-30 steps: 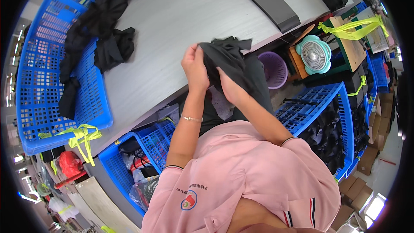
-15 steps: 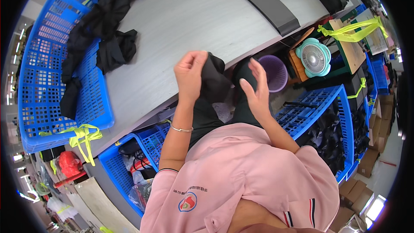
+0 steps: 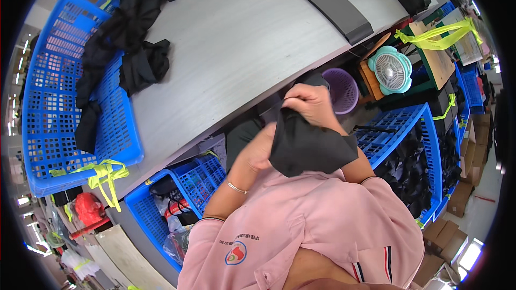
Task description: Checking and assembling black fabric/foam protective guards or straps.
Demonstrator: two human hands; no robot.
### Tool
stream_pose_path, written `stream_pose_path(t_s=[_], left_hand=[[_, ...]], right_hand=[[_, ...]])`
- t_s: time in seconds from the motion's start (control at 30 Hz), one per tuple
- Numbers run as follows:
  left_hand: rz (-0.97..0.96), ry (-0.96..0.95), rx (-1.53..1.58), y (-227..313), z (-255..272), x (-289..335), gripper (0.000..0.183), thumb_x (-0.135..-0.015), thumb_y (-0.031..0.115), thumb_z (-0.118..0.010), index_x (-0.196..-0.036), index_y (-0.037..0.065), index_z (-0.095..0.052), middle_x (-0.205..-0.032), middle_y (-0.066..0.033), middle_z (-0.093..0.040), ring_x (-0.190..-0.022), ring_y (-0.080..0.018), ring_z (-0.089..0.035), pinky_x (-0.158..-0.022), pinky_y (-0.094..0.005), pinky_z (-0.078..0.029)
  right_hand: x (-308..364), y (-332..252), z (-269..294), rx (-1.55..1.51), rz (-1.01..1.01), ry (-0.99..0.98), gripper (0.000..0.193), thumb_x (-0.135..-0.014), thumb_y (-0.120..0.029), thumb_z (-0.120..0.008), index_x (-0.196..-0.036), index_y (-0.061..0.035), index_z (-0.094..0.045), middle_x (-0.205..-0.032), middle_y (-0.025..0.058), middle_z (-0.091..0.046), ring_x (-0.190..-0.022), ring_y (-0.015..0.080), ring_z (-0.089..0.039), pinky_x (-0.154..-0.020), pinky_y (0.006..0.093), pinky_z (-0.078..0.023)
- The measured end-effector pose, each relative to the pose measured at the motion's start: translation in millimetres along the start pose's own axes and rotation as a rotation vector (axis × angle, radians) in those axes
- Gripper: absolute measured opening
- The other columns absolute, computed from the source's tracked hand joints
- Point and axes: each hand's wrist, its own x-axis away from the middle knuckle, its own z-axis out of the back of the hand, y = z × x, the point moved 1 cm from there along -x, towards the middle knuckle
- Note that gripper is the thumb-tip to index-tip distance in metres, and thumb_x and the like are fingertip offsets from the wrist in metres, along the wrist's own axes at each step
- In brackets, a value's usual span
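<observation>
A piece of black cloth (image 3: 310,147) hangs in front of my pink shirt, just off the near edge of the grey table (image 3: 226,59). My right hand (image 3: 313,103) pinches its upper edge, with the thumb and fingers closed on the fabric. At the cloth's left side is my left hand (image 3: 258,149), slightly blurred, holding the edge; its fingertips are hidden behind the fabric. The cloth droops over my right forearm.
Black fabric (image 3: 142,67) spills from a blue basket (image 3: 134,129) onto the table's left. A dark flat panel (image 3: 336,11) lies at the far right. Below the edge are a purple bin (image 3: 344,91), a turquoise fan (image 3: 392,70) and blue crates (image 3: 201,180) (image 3: 398,129).
The black cloth has come off the table edge toward my body and spread out. My right hand, free and open before, now grips it; my left hand has moved down and right.
</observation>
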Motion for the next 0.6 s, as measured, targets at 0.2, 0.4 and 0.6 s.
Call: stream_pose_path(t_s=[0.2,0.4,0.6], left_hand=[[-0.639,0.013,-1.728,-44,45,11,0.034,-0.095,0.012,-0.058,-0.127,0.004,-0.06,-0.127,-0.0116,-0.062,-0.112,-0.0232,-0.061,-0.098,-0.0422,-0.047],[-0.465,0.112,-0.2,17,-26,-48,0.056,-0.103,0.041,-0.041,-0.151,0.016,-0.031,-0.156,-0.0073,-0.032,-0.143,-0.0219,-0.031,-0.115,-0.0411,-0.025],[-0.596,0.335,0.01,51,-11,-33,0.061,-0.102,0.047,-0.043,-0.156,0.025,-0.026,-0.162,0.0005,-0.021,-0.151,-0.0187,-0.014,-0.119,-0.0414,-0.014]], right_hand=[[21,39,-68,0.015,0.055,-0.335,0.007,-0.085,-0.008,-0.067,-0.086,-0.0024,-0.071,-0.078,0.0079,-0.066,-0.073,0.0149,-0.064,-0.065,0.0267,-0.05],[65,68,-82,0.321,0.284,-0.106,0.014,-0.093,-0.012,-0.061,-0.099,-0.0009,-0.068,-0.087,0.0069,-0.067,-0.078,0.0137,-0.064,-0.068,0.0265,-0.05],[51,60,-25,-0.038,-0.543,0.123,0.02,-0.099,-0.017,-0.054,-0.098,-0.0003,-0.065,-0.1,0.0054,-0.064,-0.086,0.0111,-0.061,-0.074,0.0268,-0.049]])
